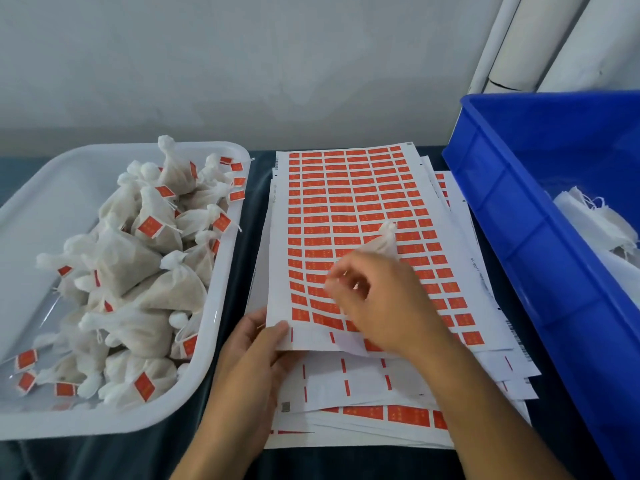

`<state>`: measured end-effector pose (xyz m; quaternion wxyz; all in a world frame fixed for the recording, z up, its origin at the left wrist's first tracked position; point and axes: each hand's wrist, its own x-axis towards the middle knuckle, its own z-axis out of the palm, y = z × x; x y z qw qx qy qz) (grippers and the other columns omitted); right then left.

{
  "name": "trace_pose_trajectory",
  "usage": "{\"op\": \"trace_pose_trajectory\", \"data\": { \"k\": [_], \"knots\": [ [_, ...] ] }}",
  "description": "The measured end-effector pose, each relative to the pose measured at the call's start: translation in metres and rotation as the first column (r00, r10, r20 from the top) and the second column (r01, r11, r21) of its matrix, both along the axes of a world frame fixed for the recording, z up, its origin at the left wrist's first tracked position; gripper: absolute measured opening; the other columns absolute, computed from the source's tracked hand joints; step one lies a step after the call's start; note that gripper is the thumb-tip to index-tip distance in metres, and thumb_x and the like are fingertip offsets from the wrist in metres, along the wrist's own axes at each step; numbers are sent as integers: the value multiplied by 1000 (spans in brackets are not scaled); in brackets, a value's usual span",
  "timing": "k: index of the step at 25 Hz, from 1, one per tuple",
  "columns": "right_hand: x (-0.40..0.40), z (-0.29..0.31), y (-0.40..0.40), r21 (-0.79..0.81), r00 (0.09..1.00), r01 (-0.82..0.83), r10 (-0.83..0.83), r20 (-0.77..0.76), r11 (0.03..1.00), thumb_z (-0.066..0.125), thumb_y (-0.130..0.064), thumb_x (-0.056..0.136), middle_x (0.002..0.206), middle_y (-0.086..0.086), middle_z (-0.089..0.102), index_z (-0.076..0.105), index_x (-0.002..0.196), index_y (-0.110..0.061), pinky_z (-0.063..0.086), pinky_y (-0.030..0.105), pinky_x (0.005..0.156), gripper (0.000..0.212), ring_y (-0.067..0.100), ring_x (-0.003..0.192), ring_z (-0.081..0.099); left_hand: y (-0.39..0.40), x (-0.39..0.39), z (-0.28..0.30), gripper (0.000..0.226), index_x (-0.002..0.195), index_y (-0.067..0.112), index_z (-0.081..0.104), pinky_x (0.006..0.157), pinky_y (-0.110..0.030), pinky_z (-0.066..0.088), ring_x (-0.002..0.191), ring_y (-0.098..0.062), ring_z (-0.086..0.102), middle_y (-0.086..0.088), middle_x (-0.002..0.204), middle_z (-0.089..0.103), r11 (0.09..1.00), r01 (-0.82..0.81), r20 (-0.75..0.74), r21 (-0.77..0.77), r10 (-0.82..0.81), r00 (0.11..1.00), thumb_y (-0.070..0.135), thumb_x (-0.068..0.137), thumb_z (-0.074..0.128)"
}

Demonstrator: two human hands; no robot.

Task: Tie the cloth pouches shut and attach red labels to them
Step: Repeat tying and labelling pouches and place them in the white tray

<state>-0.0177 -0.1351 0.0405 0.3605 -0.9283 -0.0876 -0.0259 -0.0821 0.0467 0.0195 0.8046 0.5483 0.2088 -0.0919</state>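
A sheet of red labels (349,209) lies on top of a stack of label sheets in the middle of the table. My left hand (258,344) pinches the sheet's near left corner. My right hand (377,299) hovers over the sheet's lower rows with a tied white cloth pouch (382,242) held under its palm; the fingertips are blurred at the red labels. Whether they pinch a label I cannot tell. The white tray (221,327) at the left holds a heap of tied pouches with red labels (145,271).
A blue plastic crate (519,209) stands at the right with white cloth pouches (599,220) inside. Used label sheets (363,386) with most labels gone stick out beneath the top one. A grey wall runs along the table's far edge; white pipes (519,43) rise at the back right.
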Motion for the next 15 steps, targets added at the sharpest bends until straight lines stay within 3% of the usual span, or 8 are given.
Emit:
{"op": "trace_pose_trajectory", "data": {
  "k": [3,7,15],
  "knots": [
    [-24,-7,17,-16,981,-174,172,-87,985,58,-65,91,94,-36,62,59,113,-47,44,3,71,28,-8,82,64,4,-1,-2,20,120,24,64,83,-42,63,103,-29,75,-8,112,77,991,83,27,107,-87,996,19,102,58],
    [-36,-14,25,-113,986,-162,164,7,980,52,-68,92,120,-23,67,61,122,-42,39,11,86,42,0,93,62,1,-4,-4,15,112,31,67,80,-38,64,98,-25,77,-4,107,79,983,57,52,172,-67,996,25,98,64],
    [-35,-18,30,-57,995,-101,101,-3,993,62,-59,93,112,-19,73,72,118,-36,40,7,84,35,-1,84,61,0,-2,-8,15,113,31,62,82,-43,64,94,-27,77,-5,103,79,967,80,89,240,-105,990,25,100,64]
  ]
}}
